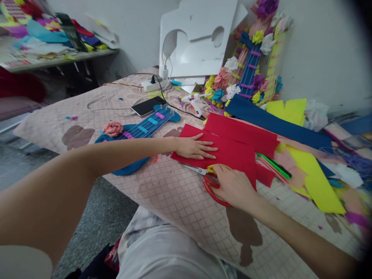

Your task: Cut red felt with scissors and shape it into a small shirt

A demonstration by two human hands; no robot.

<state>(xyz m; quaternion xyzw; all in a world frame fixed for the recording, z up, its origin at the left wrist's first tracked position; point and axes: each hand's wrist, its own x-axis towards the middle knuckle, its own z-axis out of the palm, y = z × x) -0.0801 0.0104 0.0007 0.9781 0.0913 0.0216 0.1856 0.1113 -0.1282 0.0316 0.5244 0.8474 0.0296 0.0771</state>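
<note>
My left hand (195,147) lies flat with fingers spread on a red sheet (232,153) on the table. In my right hand (232,185) is a pair of scissors (213,190) with red handles and a yellow part near the pivot. Their metal blades point left along the sheet's near edge; whether they touch it I cannot tell. Another red piece (244,131) lies just beyond. Under my left forearm, partly hidden, rests a blue toy guitar (133,133) with strings, pink and light blue strips and a pink paper flower (113,128).
A white glue gun (195,101), a phone (148,105) and a power strip (155,84) with cables are at the back. Yellow sheets (315,176), a long blue sheet (276,122) and pens (274,166) lie to the right. Decorated guitars (250,71) lean against the wall.
</note>
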